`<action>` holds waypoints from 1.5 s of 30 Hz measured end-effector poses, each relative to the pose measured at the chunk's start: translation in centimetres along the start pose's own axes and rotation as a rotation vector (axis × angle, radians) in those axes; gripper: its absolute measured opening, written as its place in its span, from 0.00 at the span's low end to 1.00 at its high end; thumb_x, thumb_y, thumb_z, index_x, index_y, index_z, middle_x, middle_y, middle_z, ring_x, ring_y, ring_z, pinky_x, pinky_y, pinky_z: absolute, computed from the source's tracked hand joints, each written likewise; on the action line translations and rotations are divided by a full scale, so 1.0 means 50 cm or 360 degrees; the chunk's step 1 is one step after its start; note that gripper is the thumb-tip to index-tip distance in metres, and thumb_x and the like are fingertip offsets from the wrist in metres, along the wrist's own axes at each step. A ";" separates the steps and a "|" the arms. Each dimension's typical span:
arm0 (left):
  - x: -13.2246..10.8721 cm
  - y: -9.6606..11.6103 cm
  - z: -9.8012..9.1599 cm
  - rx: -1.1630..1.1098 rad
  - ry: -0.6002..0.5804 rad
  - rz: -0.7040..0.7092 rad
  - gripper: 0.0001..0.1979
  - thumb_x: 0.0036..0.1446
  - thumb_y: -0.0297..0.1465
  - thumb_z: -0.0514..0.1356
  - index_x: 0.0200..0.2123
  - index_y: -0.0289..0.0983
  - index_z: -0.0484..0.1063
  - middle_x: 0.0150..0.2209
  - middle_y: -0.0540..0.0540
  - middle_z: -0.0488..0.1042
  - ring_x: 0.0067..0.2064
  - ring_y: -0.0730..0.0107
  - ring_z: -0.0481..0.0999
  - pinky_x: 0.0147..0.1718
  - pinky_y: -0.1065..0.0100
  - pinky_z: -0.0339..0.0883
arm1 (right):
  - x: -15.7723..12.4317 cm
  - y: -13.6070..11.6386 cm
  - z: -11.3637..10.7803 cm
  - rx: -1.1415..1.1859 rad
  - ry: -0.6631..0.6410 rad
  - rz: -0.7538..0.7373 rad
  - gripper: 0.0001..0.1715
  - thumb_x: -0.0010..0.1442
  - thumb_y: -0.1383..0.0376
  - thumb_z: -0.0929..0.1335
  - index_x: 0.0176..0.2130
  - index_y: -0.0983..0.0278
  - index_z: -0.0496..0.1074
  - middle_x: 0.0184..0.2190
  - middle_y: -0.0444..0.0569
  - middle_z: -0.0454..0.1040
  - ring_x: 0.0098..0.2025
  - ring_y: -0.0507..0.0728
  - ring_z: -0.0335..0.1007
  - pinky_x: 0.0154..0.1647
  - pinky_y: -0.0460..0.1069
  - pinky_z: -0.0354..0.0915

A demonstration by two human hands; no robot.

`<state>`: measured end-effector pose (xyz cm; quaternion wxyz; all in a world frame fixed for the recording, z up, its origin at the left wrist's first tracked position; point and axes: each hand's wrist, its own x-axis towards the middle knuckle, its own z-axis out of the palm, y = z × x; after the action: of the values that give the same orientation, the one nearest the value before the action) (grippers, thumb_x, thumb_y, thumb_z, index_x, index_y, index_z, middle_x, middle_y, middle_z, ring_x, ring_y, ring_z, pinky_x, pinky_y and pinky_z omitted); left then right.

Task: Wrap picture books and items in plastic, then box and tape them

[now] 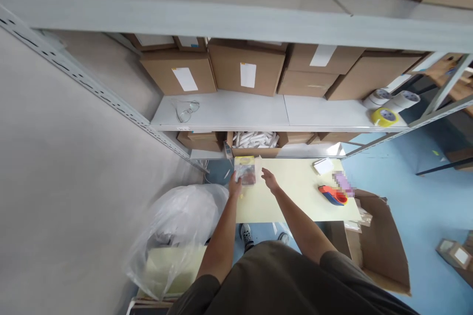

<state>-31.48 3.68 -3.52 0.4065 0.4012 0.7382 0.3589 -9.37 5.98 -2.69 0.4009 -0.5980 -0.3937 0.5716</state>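
Note:
My left hand grips the lower left edge of a clear plastic package over the far left part of a pale yellow table. The package has a yellow strip along its top and something dark reddish inside. A translucent flap sticks out from its right side. Just right of that flap is my right hand, its fingers stretched out and slightly apart, holding nothing that I can see. Whether its fingertips touch the flap is too small to tell.
Behind the table, an open carton holds many white slim pieces. Shelf boxes, glasses and tape rolls sit above. An orange-blue tape dispenser lies right. A plastic bag and large carton flank the table.

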 end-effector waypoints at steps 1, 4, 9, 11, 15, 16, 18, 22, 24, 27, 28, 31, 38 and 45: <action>-0.003 0.013 -0.002 -0.0029 0.0006 0.0021 0.29 0.65 0.34 0.65 0.69 0.40 0.71 0.70 0.36 0.72 0.73 0.48 0.68 0.74 0.50 0.58 | -0.007 -0.014 -0.009 0.0033 0.0028 0.0028 0.38 0.46 0.48 0.79 0.56 0.57 0.81 0.61 0.60 0.80 0.70 0.75 0.69 0.70 0.71 0.64; -0.014 0.052 -0.002 -0.0131 -0.0045 0.0113 0.30 0.65 0.40 0.66 0.68 0.42 0.72 0.71 0.38 0.70 0.74 0.48 0.67 0.71 0.49 0.62 | -0.036 -0.054 -0.044 0.0148 0.0045 0.0021 0.41 0.45 0.47 0.80 0.55 0.59 0.82 0.63 0.62 0.78 0.68 0.76 0.71 0.69 0.70 0.65; -0.051 0.109 0.012 -0.0223 -0.0088 0.0233 0.32 0.64 0.46 0.67 0.69 0.45 0.71 0.72 0.38 0.70 0.74 0.48 0.67 0.69 0.49 0.65 | -0.092 -0.100 -0.109 0.0226 0.0029 -0.0156 0.40 0.47 0.44 0.80 0.56 0.56 0.82 0.63 0.59 0.79 0.66 0.74 0.73 0.69 0.70 0.65; -0.077 0.125 0.016 -0.0260 -0.0061 0.0263 0.32 0.64 0.45 0.67 0.69 0.45 0.71 0.72 0.38 0.69 0.74 0.49 0.66 0.69 0.49 0.65 | -0.112 -0.112 -0.129 0.0235 -0.0002 -0.0210 0.39 0.49 0.45 0.79 0.57 0.55 0.81 0.63 0.57 0.79 0.67 0.73 0.72 0.69 0.70 0.66; -0.164 0.135 0.013 -0.0343 0.0019 0.0314 0.33 0.65 0.44 0.66 0.70 0.41 0.71 0.73 0.36 0.67 0.75 0.47 0.64 0.71 0.50 0.63 | -0.147 -0.129 -0.158 0.0232 -0.0171 -0.0282 0.38 0.52 0.46 0.78 0.58 0.55 0.81 0.65 0.57 0.77 0.68 0.73 0.71 0.70 0.70 0.65; -0.194 0.130 0.009 -0.0351 0.0063 0.0311 0.33 0.65 0.44 0.67 0.70 0.40 0.71 0.73 0.36 0.67 0.75 0.46 0.63 0.71 0.49 0.62 | -0.154 -0.131 -0.163 0.0227 -0.0225 -0.0291 0.38 0.52 0.46 0.78 0.59 0.55 0.81 0.65 0.57 0.77 0.68 0.73 0.71 0.70 0.70 0.65; -0.265 0.112 -0.001 -0.0368 0.0183 0.0286 0.32 0.65 0.43 0.67 0.70 0.41 0.71 0.73 0.37 0.67 0.76 0.46 0.63 0.72 0.48 0.61 | -0.170 -0.131 -0.169 0.0197 -0.0342 -0.0304 0.39 0.52 0.45 0.77 0.60 0.55 0.80 0.66 0.56 0.76 0.69 0.73 0.70 0.71 0.70 0.63; -0.443 0.052 -0.022 -0.0447 0.0516 0.0170 0.31 0.67 0.41 0.64 0.71 0.43 0.70 0.73 0.40 0.67 0.75 0.50 0.64 0.72 0.49 0.62 | -0.214 -0.119 -0.163 0.0077 -0.0637 -0.0318 0.40 0.53 0.46 0.77 0.61 0.56 0.79 0.67 0.55 0.75 0.71 0.72 0.68 0.73 0.69 0.61; -0.539 0.022 -0.031 -0.0468 0.0687 0.0087 0.31 0.67 0.41 0.64 0.71 0.45 0.69 0.73 0.41 0.68 0.75 0.51 0.64 0.72 0.50 0.63 | -0.248 -0.109 -0.149 0.0024 -0.0790 -0.0317 0.40 0.54 0.46 0.76 0.62 0.55 0.79 0.68 0.54 0.75 0.72 0.71 0.67 0.74 0.69 0.60; -0.677 -0.022 -0.054 -0.0479 0.0892 -0.0035 0.31 0.68 0.41 0.64 0.72 0.45 0.69 0.74 0.41 0.67 0.75 0.50 0.65 0.70 0.50 0.65 | -0.319 -0.093 -0.111 -0.0048 -0.1023 -0.0322 0.40 0.56 0.47 0.75 0.64 0.55 0.77 0.69 0.53 0.74 0.73 0.70 0.66 0.74 0.67 0.60; -0.720 -0.036 -0.065 -0.0484 0.0957 -0.0071 0.31 0.69 0.42 0.64 0.72 0.44 0.68 0.74 0.40 0.66 0.74 0.50 0.65 0.69 0.50 0.65 | -0.348 -0.087 -0.095 -0.0073 -0.1104 -0.0324 0.40 0.57 0.48 0.74 0.65 0.56 0.77 0.69 0.53 0.73 0.73 0.70 0.66 0.74 0.67 0.61; -0.841 -0.084 -0.105 -0.0502 0.1171 -0.0151 0.31 0.70 0.43 0.63 0.73 0.43 0.67 0.75 0.38 0.65 0.75 0.48 0.64 0.68 0.50 0.66 | -0.444 -0.065 -0.038 -0.0148 -0.1345 -0.0328 0.40 0.58 0.50 0.73 0.66 0.56 0.75 0.70 0.54 0.73 0.74 0.70 0.65 0.74 0.65 0.62; -1.104 -0.224 -0.191 -0.0565 0.1560 -0.0207 0.30 0.72 0.39 0.61 0.74 0.42 0.66 0.76 0.39 0.63 0.76 0.50 0.62 0.71 0.50 0.62 | -0.699 0.031 0.117 -0.0290 -0.1818 -0.0320 0.42 0.59 0.51 0.73 0.69 0.54 0.72 0.71 0.51 0.71 0.74 0.68 0.63 0.75 0.64 0.61; -1.381 -0.413 -0.284 -0.0664 0.1723 -0.0383 0.33 0.70 0.38 0.62 0.74 0.37 0.65 0.75 0.37 0.65 0.76 0.51 0.62 0.73 0.53 0.58 | -0.999 0.186 0.254 -0.0395 -0.2132 -0.0277 0.43 0.57 0.52 0.75 0.68 0.58 0.74 0.70 0.53 0.71 0.74 0.68 0.64 0.77 0.64 0.57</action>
<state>-26.31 -68.93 6.18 0.0802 -0.0138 0.7948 0.6014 -23.75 -43.50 6.72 0.0439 -0.1232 -0.6659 0.7345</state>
